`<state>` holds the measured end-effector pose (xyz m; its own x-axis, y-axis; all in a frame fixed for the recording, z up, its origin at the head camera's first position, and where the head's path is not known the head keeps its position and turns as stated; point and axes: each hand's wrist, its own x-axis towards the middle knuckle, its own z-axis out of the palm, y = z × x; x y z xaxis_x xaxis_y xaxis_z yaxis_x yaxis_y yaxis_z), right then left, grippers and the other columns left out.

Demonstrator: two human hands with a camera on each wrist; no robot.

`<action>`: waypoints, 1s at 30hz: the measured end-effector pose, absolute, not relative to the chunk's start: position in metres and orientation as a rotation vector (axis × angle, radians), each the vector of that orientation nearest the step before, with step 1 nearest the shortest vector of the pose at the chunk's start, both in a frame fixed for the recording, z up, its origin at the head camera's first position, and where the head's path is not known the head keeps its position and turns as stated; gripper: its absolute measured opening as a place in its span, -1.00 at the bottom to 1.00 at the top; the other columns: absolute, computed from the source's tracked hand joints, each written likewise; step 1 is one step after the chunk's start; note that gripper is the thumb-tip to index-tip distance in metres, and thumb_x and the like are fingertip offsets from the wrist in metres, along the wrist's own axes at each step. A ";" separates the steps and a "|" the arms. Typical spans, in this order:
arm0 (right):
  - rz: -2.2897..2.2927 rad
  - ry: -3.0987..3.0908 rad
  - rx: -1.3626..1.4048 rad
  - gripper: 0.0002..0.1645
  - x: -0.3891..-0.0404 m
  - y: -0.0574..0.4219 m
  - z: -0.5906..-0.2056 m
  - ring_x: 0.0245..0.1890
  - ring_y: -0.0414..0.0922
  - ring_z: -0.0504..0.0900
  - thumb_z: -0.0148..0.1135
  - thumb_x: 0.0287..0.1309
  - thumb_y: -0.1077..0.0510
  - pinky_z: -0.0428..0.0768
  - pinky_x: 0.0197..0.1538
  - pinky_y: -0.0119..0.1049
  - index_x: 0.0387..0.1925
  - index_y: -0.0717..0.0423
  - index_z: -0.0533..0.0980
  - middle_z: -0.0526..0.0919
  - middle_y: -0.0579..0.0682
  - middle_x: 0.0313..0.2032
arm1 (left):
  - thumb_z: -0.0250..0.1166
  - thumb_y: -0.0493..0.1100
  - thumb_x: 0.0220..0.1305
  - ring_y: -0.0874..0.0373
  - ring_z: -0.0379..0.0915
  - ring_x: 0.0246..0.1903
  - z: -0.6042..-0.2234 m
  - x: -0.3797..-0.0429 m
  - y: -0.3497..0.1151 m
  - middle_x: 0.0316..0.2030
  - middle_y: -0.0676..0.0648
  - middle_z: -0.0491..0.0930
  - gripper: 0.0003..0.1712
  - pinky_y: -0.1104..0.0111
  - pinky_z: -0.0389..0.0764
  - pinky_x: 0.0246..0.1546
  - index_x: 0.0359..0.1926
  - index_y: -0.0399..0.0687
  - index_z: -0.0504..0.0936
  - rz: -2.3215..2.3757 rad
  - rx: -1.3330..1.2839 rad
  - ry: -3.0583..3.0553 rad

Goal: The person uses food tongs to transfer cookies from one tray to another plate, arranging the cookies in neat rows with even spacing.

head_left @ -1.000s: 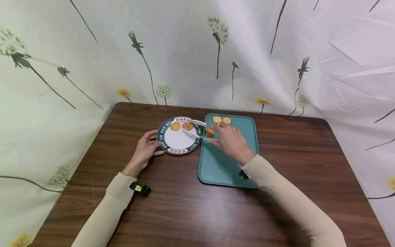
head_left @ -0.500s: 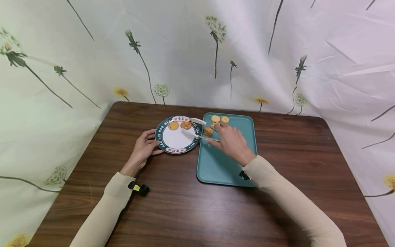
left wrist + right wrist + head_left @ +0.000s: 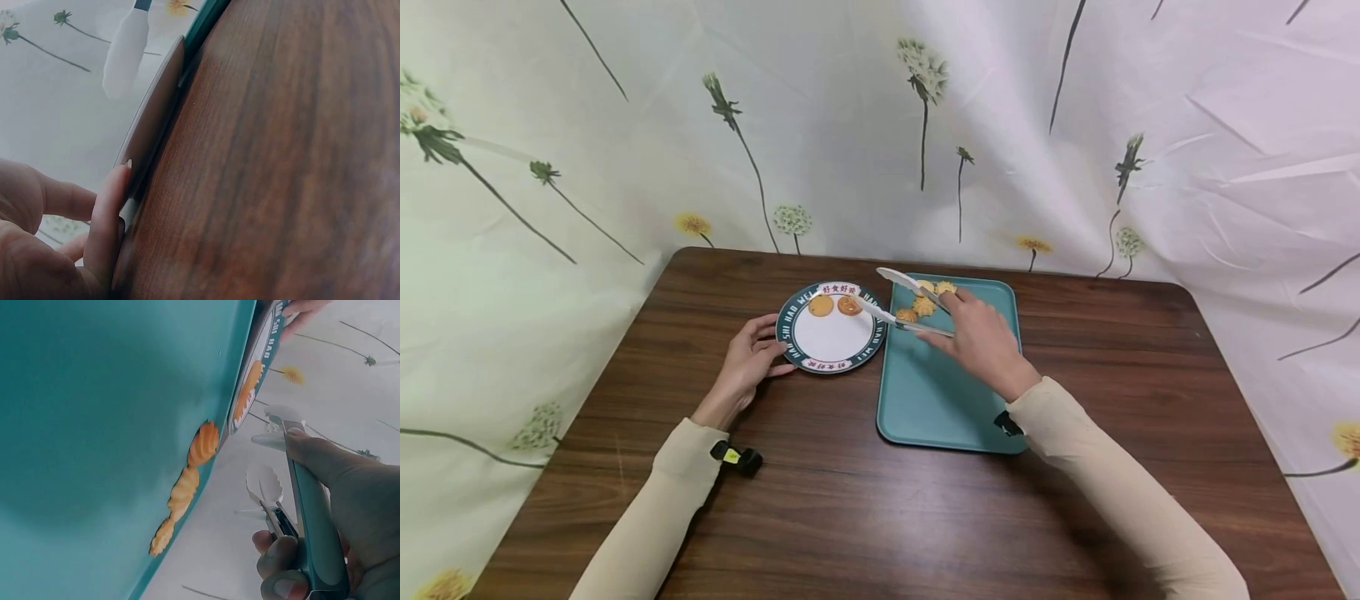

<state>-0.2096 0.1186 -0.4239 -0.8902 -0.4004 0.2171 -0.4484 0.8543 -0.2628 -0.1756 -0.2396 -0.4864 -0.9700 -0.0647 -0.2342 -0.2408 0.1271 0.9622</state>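
My left hand holds the left rim of a round plate with a white centre and a dark lettered border. A flat round cookie and a browner cookie lie on its far part. My right hand grips metal tongs with white tips. The tongs' arms are spread, with nothing held between them, above the plate's right edge and the tray. On the teal tray, a swirled cookie and several paler cookies lie near the far left corner, partly hidden by the tongs.
Plate and tray stand side by side on a dark wooden table, close together. Behind the table's far edge hangs a pale curtain printed with dandelions. A black wrist camera sits on the left sleeve.
My right hand has lifted the tongs and drawn them back to the right, away from the browner cookie, which stays on the plate. My left hand remains at the rim.
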 end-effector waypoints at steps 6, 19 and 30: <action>0.456 -2.854 0.620 -0.23 -0.211 0.130 -0.424 -0.41 0.08 0.72 0.38 0.25 -0.36 0.80 -0.43 -0.01 0.18 0.15 0.58 0.69 0.17 -0.01 | 0.04 -0.34 0.58 0.16 0.47 0.07 -0.486 -0.176 -0.240 0.44 -0.33 0.17 -0.31 0.41 0.85 -0.07 0.62 -0.10 0.07 1.964 -0.316 2.257; 0.441 -2.862 0.573 -0.21 -0.214 0.153 -0.424 -0.43 0.13 0.73 0.40 0.24 -0.35 0.77 -0.50 0.01 0.22 0.15 0.56 0.69 0.21 0.04 | 0.04 -0.33 0.59 0.17 0.47 0.06 -0.485 -0.174 -0.239 0.46 -0.34 0.16 -0.30 0.42 0.84 -0.07 0.63 -0.09 0.07 1.959 -0.317 2.254; 0.381 -2.907 0.544 -0.19 -0.215 0.170 -0.425 -0.40 0.17 0.74 0.38 0.25 -0.35 0.77 -0.49 0.03 0.24 0.18 0.55 0.67 0.26 0.06 | 0.03 -0.34 0.58 0.19 0.47 0.06 -0.486 -0.175 -0.239 0.46 -0.32 0.16 -0.30 0.42 0.84 -0.07 0.63 -0.09 0.07 1.962 -0.321 2.254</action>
<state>-0.2149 0.1702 -0.4252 -0.9212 -0.3329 0.2016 -0.3736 0.9014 -0.2187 -0.1748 -0.2395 -0.4861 -0.9681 -0.0714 -0.2402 -0.2478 0.1288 0.9602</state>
